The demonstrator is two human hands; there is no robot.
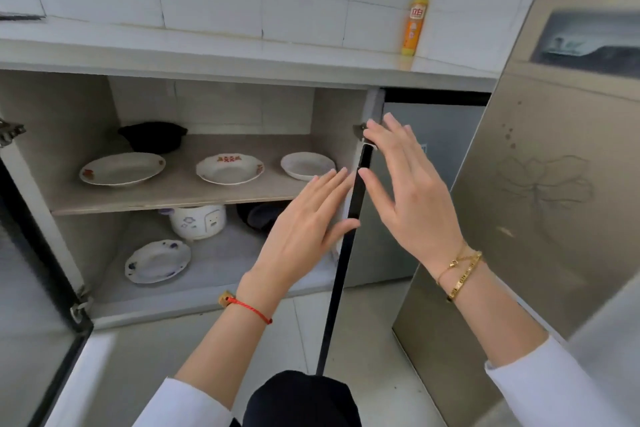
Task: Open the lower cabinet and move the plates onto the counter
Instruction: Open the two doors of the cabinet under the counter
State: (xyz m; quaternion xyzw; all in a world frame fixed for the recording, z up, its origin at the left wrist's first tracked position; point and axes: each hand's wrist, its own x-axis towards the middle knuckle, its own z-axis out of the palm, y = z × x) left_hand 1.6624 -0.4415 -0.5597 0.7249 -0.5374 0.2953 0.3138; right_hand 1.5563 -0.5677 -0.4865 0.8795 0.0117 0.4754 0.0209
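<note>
The lower cabinet [214, 107] stands open beneath the counter [207, 55]. Its left door [31, 288] is swung wide at the left edge of the view; its right door [341, 263] is seen edge-on as a dark vertical strip running between the two hands. A beige panel [540, 184] with a faint engraved flower outline leans at the right.

The middle shelf [180, 191] carries three plates in a row. The left plate [122, 168], with red floral marks on its rim, lies toward the shelf's left end. The centre plate [229, 167] bears a red pattern on its far rim. The right plate [307, 165], plain white, lies near the shelf's right end. A dark pot [152, 136] sits at the back left corner.

On the cabinet floor, a fourth plate [157, 261] with blue-purple decoration lies near the front left, ahead of a white rice cooker [197, 220].

An orange-yellow bottle [414, 22] stands at the counter's back right corner; its label carries two characters, too blurred to read reliably.

The left hand [304, 225] is spread flat, fingers extended, thumb touching the right door's edge, grasping nothing. The right hand [405, 184] is likewise spread, fingers extended beside the door's top edge; thumb contact is unclear. The left wrist wears a red cord; the right wrist wears gold bracelets.
</note>
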